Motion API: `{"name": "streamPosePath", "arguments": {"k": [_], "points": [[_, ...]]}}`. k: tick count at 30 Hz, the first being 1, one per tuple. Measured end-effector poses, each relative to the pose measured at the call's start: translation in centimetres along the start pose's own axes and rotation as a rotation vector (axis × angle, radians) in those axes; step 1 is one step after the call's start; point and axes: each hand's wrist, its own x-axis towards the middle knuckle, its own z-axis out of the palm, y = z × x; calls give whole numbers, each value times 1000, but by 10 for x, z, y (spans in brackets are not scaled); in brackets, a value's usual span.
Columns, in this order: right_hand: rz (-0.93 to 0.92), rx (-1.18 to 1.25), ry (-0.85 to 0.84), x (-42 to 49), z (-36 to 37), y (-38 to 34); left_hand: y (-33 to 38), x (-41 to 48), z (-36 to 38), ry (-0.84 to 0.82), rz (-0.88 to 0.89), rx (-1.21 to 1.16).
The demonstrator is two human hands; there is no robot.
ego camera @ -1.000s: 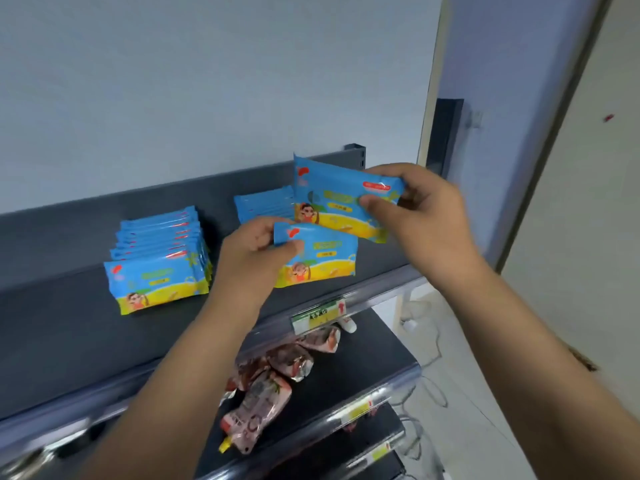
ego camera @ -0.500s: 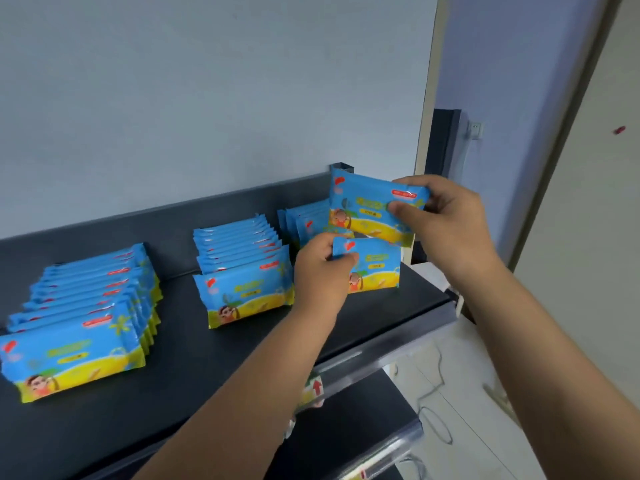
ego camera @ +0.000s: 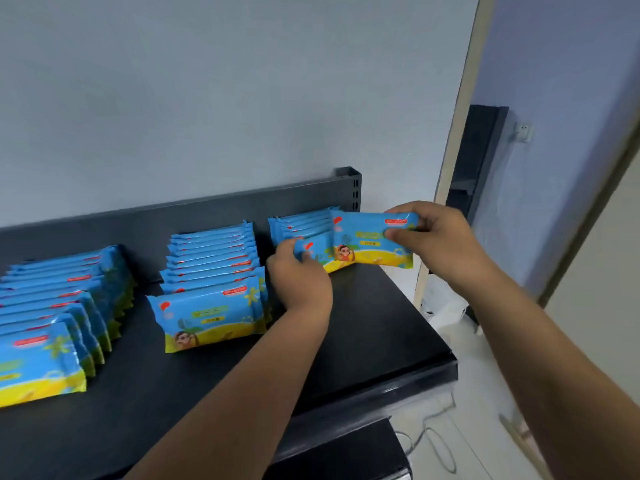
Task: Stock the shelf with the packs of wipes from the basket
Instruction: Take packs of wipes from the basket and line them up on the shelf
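Note:
Blue and yellow packs of wipes stand in three rows on the dark shelf (ego camera: 381,327): a left row (ego camera: 52,306), a middle row (ego camera: 211,289) and a short right row (ego camera: 301,225) by the back panel. My right hand (ego camera: 429,240) grips a pack of wipes (ego camera: 370,247) by its right end, upright at the front of the right row. My left hand (ego camera: 298,275) holds the left end of another pack (ego camera: 317,252) just behind it, mostly hidden. The basket is not in view.
The shelf's right end and front edge (ego camera: 433,372) drop to a lower shelf (ego camera: 346,445). A grey wall stands behind. A door frame (ego camera: 453,150), a dark panel (ego camera: 478,161) and a tiled floor with cables (ego camera: 443,445) lie to the right.
The view has swung left and up, bringing the left rows into sight. Both hands have lowered their packs toward the shelf at the front of the right row.

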Motion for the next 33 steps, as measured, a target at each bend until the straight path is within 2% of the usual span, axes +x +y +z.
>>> {"name": "streamPosePath", "arguments": {"k": [4,9,15,17,25,28,33], "points": [[36,-65,-186,17,7,14,0,5,2,61,-76,4],[17,-68,-294,33,29,28,2,6,4,99,-101,-58],[-128,-384,-119,46,53,38,7,5,4,110,-100,-49],[-148,-450,-108,45,58,39,9,3,5,97,-88,-40],[-7,-384,-161,40,68,42,16,-6,4,28,18,143],[30,-407,-232,38,67,38,17,-6,3,23,30,161],[51,-438,-240,36,66,32,22,-11,2,48,64,138]]}}
